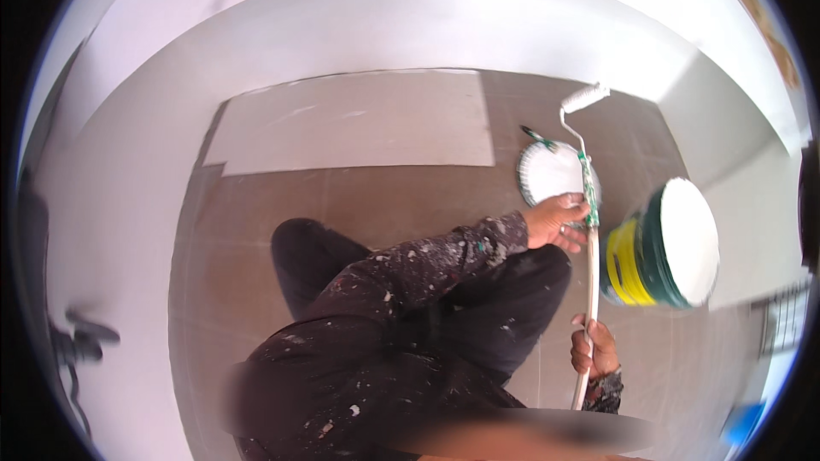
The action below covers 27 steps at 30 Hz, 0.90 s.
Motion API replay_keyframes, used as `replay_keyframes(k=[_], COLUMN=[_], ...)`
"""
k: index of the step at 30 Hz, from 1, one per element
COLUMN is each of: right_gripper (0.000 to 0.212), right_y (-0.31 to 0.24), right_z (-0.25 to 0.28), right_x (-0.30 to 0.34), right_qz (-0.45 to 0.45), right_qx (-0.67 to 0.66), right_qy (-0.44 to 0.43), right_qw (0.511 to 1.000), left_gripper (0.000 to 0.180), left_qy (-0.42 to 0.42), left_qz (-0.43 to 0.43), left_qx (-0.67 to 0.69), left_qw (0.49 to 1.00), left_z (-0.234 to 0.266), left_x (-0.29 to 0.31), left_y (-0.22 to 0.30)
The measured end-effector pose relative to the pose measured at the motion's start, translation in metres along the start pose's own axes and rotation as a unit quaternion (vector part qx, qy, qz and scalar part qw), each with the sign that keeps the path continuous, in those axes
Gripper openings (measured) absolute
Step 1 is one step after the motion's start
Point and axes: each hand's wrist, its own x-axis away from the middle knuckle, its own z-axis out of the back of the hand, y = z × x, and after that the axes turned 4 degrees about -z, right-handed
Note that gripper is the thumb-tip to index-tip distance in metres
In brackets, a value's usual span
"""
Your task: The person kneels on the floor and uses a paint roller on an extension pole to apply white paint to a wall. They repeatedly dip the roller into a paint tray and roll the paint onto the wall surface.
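Observation:
A paint roller with a white, paint-covered sleeve [586,99] points away from me toward the far wall. Its paint-smeared green handle [591,201] is fixed to a long pale pole [593,277]. My right hand [598,348] is closed around the lower part of that pole. Beside the green handle is my left hand [555,220], fingers spread, the thumb side against or very near it; contact is hard to tell. Just beyond lies a round white bucket lid [547,175] with a paintbrush [537,137] resting across its rim.
On the right stands a dark green bucket [651,248] with a yellow label, its round top showing white. A pale flat sheet [354,124] covers floor along the far white wall [410,21]. My bent knees [312,243] are close below my hands. A blue object [745,423] is at lower right.

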Motion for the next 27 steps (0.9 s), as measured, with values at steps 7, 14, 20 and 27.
replay_keyframes(k=[7,14,20,27], right_gripper=[0.046,0.063,0.062,0.071], right_y=[-0.070,-0.110,-0.134,-0.149], right_z=[-0.019,0.021,0.020,0.013], right_x=[-0.081,-0.149,-0.171,-0.188], right_qz=[-0.123,-0.063,-0.073,-0.183], right_qx=[0.136,0.464,0.441,0.274], right_qy=[-0.059,-0.099,-0.185,-0.292], right_qw=[0.981,0.878,0.875,0.898], left_gripper=[0.038,0.022,0.024,0.023], left_qy=[0.208,0.406,0.472,0.506], left_qz=[-0.079,-0.273,-0.338,-0.428], left_qx=[-0.078,-0.138,-0.175,-0.186], left_qw=[0.972,0.861,0.795,0.725], left_z=[0.051,0.133,0.165,0.170], left_x=[0.019,0.067,0.135,0.168], left_y=[0.028,0.105,0.179,0.227])
